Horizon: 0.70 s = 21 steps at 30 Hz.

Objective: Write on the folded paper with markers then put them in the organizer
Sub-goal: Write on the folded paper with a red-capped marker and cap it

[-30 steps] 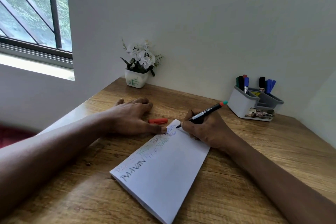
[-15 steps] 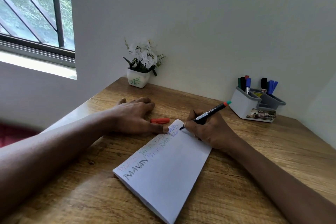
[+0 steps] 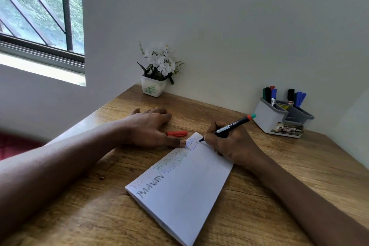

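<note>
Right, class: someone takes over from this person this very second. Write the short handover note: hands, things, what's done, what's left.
Right hand grips the marker, tip on the paper's far corner.
Left hand lies flat on the table, thumb pressing the paper's far edge.
Red cap lies on the table beside the left hand. Organizer, far right, holds other markers.
Done: several coloured words along the paper's left edge.
Left: finish this word, probably cap the marker, put it in the organizer.
</note>
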Tool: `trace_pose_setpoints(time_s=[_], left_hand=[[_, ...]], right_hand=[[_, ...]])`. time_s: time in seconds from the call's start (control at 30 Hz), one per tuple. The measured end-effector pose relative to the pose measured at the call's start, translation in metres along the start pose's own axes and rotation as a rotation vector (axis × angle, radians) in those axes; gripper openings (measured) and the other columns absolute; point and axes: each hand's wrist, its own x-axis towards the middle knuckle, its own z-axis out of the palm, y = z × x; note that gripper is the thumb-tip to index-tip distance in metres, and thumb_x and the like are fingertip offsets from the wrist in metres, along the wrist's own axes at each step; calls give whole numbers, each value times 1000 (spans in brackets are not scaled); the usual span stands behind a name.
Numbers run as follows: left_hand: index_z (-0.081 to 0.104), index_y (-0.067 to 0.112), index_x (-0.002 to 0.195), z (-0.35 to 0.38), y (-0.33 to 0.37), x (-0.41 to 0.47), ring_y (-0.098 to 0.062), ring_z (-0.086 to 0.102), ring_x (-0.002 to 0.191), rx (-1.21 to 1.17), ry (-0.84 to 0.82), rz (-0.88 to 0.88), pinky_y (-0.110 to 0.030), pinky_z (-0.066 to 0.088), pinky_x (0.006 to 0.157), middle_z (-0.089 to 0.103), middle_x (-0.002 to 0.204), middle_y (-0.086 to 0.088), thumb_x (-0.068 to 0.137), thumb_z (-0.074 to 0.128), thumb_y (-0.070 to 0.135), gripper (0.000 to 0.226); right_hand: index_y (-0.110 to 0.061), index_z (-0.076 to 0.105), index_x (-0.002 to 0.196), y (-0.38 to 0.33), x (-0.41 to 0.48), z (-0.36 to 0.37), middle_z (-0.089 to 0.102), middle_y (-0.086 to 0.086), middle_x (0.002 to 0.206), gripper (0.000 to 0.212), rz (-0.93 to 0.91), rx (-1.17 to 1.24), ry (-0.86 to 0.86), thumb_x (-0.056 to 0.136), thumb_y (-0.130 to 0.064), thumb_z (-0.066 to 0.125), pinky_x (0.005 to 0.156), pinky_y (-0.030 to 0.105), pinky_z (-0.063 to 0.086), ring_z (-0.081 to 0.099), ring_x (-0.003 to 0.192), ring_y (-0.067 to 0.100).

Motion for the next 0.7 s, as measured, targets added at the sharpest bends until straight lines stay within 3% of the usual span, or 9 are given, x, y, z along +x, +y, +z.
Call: trace_pose_setpoints(time_s=[0.7], left_hand=[[16, 28, 162, -1, -1, 0, -17, 9, 157, 0, -14, 3, -58, 5, 124, 6, 171, 7, 61, 37, 99, 125]], right_hand=[[-1, 63, 74, -5, -1, 2, 63, -5, 57, 19, 30, -34, 49, 88, -11, 72, 48, 22, 47, 56, 49, 5]])
